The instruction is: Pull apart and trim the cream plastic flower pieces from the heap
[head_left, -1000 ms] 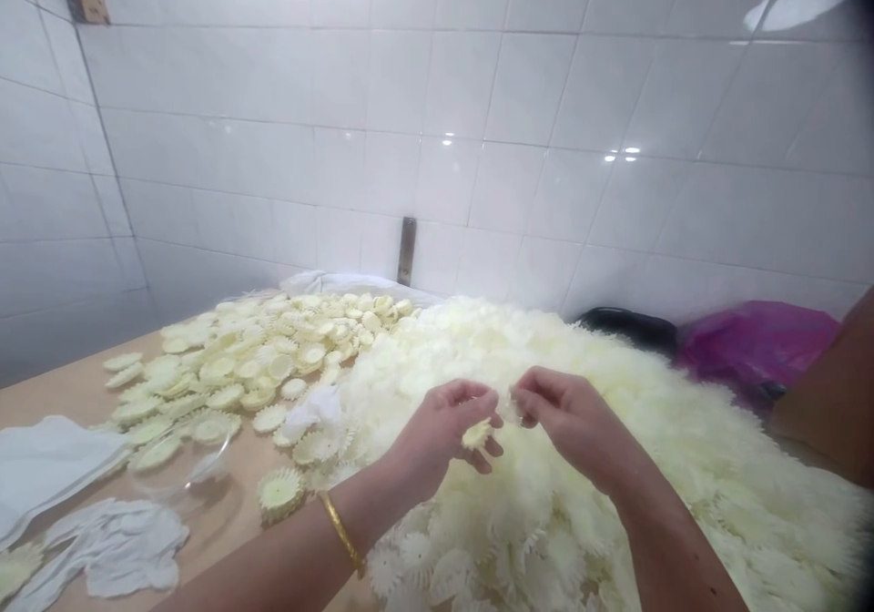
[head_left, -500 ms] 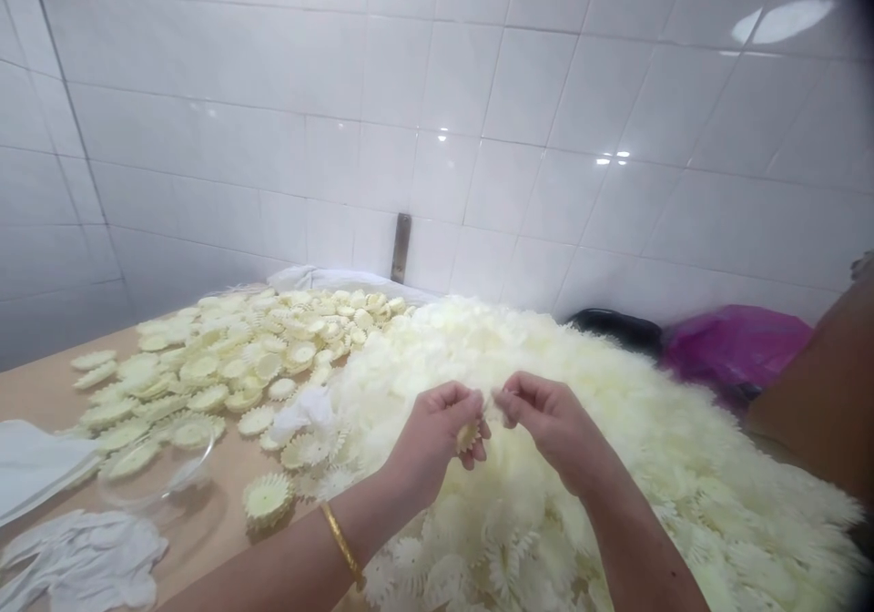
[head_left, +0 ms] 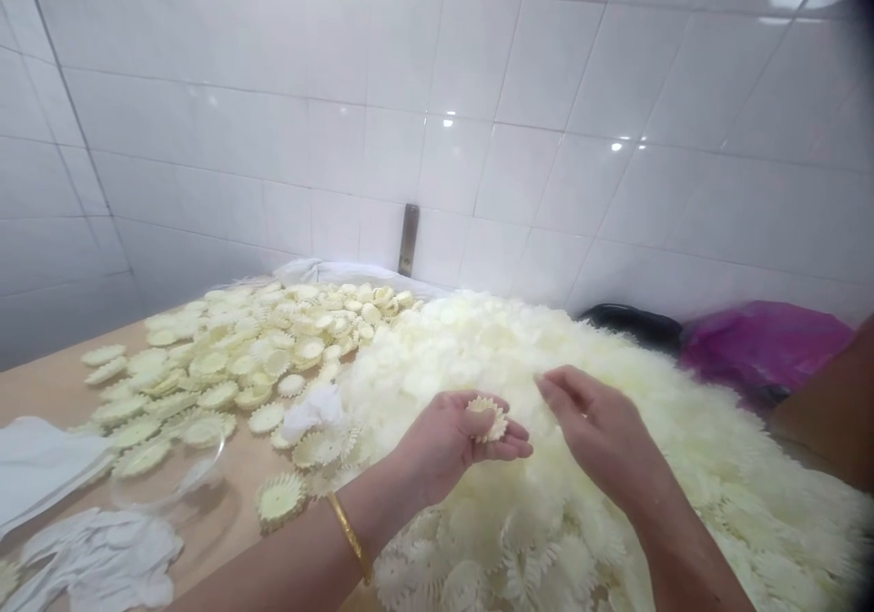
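Observation:
In the middle of the head view, my left hand [head_left: 437,443] is turned partly palm up. Its thumb presses a small pale-yellow disc with a toothed edge [head_left: 494,421] against the fingers. To the right, my right hand [head_left: 604,434] hovers over the heap, apart from the disc, with thumb and forefinger pinched together. Whether anything sits in that pinch is too small to tell. Beneath both hands spreads a large heap of thin, frilly, cream-coloured pieces [head_left: 492,512]. A short stack of toothed discs [head_left: 280,498] stands left of my left forearm.
Many toothed yellow discs [head_left: 211,366] lie piled on the table [head_left: 225,535] at the left. Closer in are a clear round container [head_left: 198,475], white gloves [head_left: 102,553] and a folded white sheet [head_left: 47,466]. Black [head_left: 632,325] and purple [head_left: 765,343] bags rest against the tiled wall.
My hands, which were close together, have parted, the right one moving right. My left hand has turned and its fingers have stretched out, showing the disc more fully. The view has shifted slightly.

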The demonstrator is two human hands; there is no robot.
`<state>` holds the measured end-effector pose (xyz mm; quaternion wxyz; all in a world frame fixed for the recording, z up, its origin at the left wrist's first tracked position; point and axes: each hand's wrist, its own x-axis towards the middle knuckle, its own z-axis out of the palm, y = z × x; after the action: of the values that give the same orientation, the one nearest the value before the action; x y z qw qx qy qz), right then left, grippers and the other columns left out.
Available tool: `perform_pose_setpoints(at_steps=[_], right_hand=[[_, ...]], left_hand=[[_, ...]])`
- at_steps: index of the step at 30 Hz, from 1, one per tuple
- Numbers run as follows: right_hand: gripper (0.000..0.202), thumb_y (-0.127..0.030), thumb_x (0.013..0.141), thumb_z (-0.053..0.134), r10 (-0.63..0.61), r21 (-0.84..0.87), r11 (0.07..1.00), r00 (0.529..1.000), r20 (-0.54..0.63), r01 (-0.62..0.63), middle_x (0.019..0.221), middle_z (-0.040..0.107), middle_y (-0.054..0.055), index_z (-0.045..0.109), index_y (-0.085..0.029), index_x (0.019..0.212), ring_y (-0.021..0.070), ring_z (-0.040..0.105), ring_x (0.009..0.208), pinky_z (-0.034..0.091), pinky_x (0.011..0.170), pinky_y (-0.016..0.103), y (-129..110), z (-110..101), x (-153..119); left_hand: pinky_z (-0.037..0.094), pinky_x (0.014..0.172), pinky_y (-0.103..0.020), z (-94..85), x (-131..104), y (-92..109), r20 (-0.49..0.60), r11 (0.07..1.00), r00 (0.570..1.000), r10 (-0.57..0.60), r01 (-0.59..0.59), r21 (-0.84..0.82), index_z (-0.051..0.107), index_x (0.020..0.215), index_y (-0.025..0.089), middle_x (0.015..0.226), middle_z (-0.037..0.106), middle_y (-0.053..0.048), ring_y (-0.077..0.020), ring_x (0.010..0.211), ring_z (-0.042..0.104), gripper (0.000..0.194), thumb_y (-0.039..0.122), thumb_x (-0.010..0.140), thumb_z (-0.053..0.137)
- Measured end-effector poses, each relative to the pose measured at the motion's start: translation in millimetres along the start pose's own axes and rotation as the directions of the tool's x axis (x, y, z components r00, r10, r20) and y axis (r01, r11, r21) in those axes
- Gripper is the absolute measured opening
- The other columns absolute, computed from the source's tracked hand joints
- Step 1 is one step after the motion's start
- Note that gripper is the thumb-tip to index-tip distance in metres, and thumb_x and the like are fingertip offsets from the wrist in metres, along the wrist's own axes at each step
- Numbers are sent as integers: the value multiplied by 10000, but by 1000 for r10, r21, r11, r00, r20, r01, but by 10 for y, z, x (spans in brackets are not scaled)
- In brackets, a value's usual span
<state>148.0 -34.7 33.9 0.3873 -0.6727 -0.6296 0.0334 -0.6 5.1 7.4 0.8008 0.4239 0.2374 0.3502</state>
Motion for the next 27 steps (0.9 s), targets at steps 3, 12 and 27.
perform_pose_setpoints(at_steps=[3, 12, 27], right_hand=[[286, -398, 815, 407, -7, 45, 999, 999, 35, 5, 586, 513, -12, 500, -194, 637, 136, 455, 566, 340, 533, 247, -33, -30, -14], [179, -352, 763, 509, -158, 249, 963, 968, 197, 106, 712, 588, 13, 572, -187, 735, 155, 537, 692, 415, 644, 263, -126, 1, -45], [189, -169, 761, 423, -135, 136, 985, 974, 180, 111, 626, 516, 0, 499, -183, 588, 132, 500, 587, 382, 545, 242, -114, 191, -47]], left_hand=[[461, 544, -224, -39, 34, -52, 9, 999, 1000, 11, -12, 53, 546, 800, 59, 650, 617, -108, -151, 553, 622, 102, 147, 767, 506], [310, 369, -181, -89, 64, -95, -37, 990, 998, 43, -38, 136, 495, 686, 129, 508, 524, 5, -64, 351, 466, 259, 369, 785, 495], [391, 417, -213, -38, 40, -102, 63, 950, 997, 33, -51, 309, 519, 731, 130, 590, 518, -13, -90, 443, 501, 499, 616, 722, 403]])
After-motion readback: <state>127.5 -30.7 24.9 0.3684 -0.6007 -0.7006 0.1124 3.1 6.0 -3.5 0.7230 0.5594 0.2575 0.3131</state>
